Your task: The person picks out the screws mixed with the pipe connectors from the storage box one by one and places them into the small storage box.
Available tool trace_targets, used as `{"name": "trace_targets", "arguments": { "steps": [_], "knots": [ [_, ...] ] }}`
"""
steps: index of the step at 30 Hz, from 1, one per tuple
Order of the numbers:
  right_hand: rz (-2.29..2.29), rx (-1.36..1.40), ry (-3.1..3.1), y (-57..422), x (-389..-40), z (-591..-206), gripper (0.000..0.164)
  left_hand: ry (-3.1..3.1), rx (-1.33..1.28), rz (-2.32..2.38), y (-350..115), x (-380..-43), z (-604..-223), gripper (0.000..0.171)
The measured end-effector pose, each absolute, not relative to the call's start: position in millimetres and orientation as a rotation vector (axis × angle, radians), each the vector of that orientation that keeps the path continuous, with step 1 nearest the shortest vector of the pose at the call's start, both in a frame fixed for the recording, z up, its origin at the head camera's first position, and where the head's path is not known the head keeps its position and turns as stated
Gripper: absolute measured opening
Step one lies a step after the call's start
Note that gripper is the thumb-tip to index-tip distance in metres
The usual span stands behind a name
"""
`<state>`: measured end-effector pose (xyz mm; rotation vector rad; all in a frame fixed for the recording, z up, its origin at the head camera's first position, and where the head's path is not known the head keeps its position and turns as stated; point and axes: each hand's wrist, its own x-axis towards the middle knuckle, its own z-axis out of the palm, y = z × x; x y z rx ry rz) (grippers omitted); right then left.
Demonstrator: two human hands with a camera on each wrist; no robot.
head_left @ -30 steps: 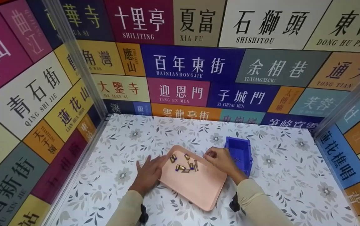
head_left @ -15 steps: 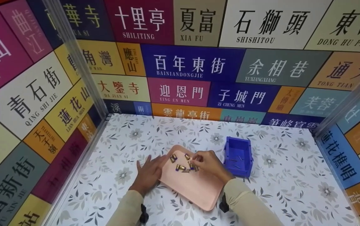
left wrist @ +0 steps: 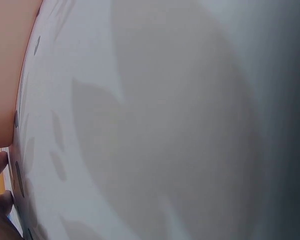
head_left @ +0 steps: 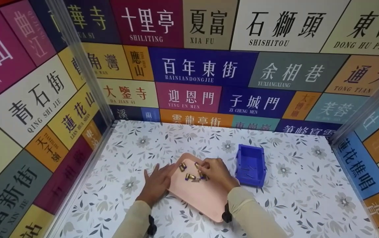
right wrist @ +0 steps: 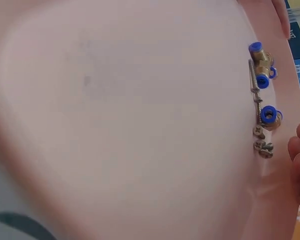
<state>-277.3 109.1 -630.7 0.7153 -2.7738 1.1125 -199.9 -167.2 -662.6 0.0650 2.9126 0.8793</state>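
Taking the middle of the pink tray as the clock's hub, seen from the person's side, the left hand lay at nine o'clock. Its fingers were spread wide, the inner ones against the tray's edge and nothing gripped, probably to stop the tray from sliding on the flowered table surface.

The right hand came in over the rim from about two o'clock, fingertips drawn narrowly together and down near the small parts. That grip suited little pieces, I judged, but I couldn't tell whether anything sat between the tips, even from the right wrist view.

The brass fittings with blue collars lay loose toward eleven and twelve o'clock, one pair apart nearer eleven. Screws lay beside them, some lengthwise, others with their heads facing out; the mixed heap seemed to be why the fingertips were bunched so tightly.

At two o'clock, just beyond the tray, stood a blue bin, a few slender screws on its floor. Its place suited the right hand, presumably keeping the reach between tray and bin short.
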Motion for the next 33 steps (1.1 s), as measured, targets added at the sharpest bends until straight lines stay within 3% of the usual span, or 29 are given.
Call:
{"name": "trace_targets", "arguments": {
  "steps": [21, 33],
  "knots": [
    [0.966, 0.660, -2.768, 90, -278, -640, 0.013, 2.902, 0.001, 0.844, -163, -202, -665, 0.048],
    [0.895, 0.666, -2.765, 84, -274, -648, 0.015, 2.936, 0.088, 0.842, -167, -201, -667, 0.048]
  ]
}}
